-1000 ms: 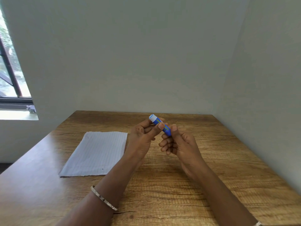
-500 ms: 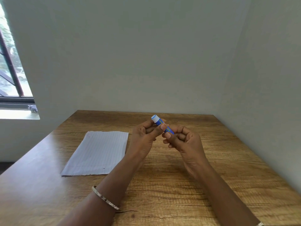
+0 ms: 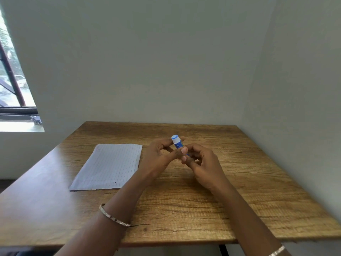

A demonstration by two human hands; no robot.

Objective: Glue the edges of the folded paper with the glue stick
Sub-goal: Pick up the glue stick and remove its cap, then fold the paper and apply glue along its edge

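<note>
- Both hands are up over the middle of the surface (image 3: pixel 184 209), and the glue stick (image 3: pixel 177 142) is between them, held clear of the wood with its pale end tilted up and away.
- The left hand (image 3: pixel 160 157) pinches the upper part of the stick, thumb and fingertips closed on it just below that white tip.
- The right hand (image 3: pixel 206 167) has its fingers curled round the lower end, which is mostly hidden. I can't tell from here whether the tip is a cap or bare glue.
- By my reading this is preparation, either uncapping the stick or winding it up. No gluing is under way.
- The lined paper (image 3: pixel 108 166) lies flat on the surface, just to the left of the left hand, and neither hand is touching it.
- No glue shows on its edges, though a thin smear would be too faint to see. The fold itself isn't clear from this angle either.
- So nearly everything is left: bring the stick across, run it along each edge, then press the edges shut.
- A bracelet (image 3: pixel 114 218) sits on the left wrist.
</note>
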